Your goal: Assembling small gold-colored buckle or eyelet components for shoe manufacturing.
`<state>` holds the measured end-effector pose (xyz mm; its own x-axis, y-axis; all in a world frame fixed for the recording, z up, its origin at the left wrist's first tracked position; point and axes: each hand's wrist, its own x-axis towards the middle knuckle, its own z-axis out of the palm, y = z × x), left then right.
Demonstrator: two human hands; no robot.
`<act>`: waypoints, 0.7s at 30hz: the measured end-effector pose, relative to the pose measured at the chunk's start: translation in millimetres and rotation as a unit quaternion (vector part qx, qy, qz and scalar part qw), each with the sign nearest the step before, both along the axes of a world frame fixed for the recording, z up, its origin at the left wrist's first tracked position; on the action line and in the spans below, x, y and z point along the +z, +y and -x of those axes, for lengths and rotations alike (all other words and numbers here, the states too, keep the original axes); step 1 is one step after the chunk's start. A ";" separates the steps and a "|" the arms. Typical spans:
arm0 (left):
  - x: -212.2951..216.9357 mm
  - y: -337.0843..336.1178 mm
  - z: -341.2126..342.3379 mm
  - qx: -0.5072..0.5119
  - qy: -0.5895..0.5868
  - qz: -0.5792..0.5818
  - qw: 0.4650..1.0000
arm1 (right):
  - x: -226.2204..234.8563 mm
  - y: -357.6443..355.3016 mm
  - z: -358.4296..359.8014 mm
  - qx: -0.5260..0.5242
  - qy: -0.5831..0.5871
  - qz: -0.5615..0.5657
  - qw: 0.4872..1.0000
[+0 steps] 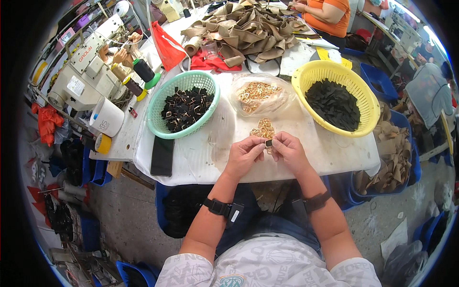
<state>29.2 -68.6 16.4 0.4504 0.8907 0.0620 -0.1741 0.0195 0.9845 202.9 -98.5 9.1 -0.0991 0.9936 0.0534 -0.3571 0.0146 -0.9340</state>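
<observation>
Between my two hands, just above the table's near edge, is a small black strip (pixel 268 143) with a gold-coloured metal ring around it. My left hand (pixel 245 155) pinches it from the left, thumb against fingers. From the other side my right hand (pixel 289 152) grips it between thumb and forefinger. Right behind my fingertips lies a small heap of gold rings (pixel 262 127), partly hidden by my hands. More rings fill a clear plastic bag (pixel 285 106) beyond it. A green basket (pixel 154 117) on the left holds black pieces fitted with rings; a yellow basket (pixel 372 113) on the right holds plain black strips.
A dark phone (pixel 162 157) lies at the table's front left. Thread cones (pixel 142 70), a white cup (pixel 107 117) and a sewing machine (pixel 79 79) stand farther left, with another person's hands there. Brown cut pieces (pixel 248 29) are piled at the back, near a person in orange (pixel 328 16).
</observation>
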 end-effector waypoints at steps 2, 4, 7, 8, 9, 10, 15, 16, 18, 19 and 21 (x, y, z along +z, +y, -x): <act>-0.8 0.6 0.8 -0.004 0.002 0.004 1.000 | 0.1 0.1 -0.6 0.006 -0.001 0.002 1.000; -1.3 0.6 1.9 -0.010 -0.005 0.007 1.000 | 1.2 -0.1 -0.6 0.013 0.004 0.005 1.000; 0.2 0.8 2.2 -0.019 -0.017 0.009 1.000 | 1.0 0.2 -1.9 0.021 0.028 0.015 0.999; 0.6 1.0 2.2 -0.022 -0.021 0.009 0.999 | 0.6 0.3 -2.1 0.024 0.038 0.020 0.999; 0.9 1.1 2.1 -0.020 -0.021 0.010 1.000 | 0.9 0.4 -2.0 0.025 0.038 0.019 0.999; 1.2 1.1 1.8 -0.017 -0.022 0.011 1.000 | 1.4 0.4 -1.7 0.026 0.039 0.019 0.999; -4.9 0.7 1.1 -0.017 -0.037 0.006 0.999 | 2.0 -0.4 -1.4 0.047 0.003 0.000 0.999; -5.9 1.0 2.0 -0.023 -0.034 0.005 0.999 | 0.1 -0.4 -2.1 0.050 -0.006 -0.002 0.999; -5.8 1.0 2.2 -0.028 -0.029 0.004 0.999 | -0.5 -0.2 -2.4 0.049 -0.017 -0.003 0.999; -5.2 0.6 1.8 -0.027 -0.026 0.003 0.999 | -0.2 -0.5 -1.9 0.045 -0.018 0.001 0.999; -5.2 0.7 2.3 -0.023 -0.022 0.002 0.999 | 1.6 -1.7 1.1 0.025 -0.035 0.006 0.999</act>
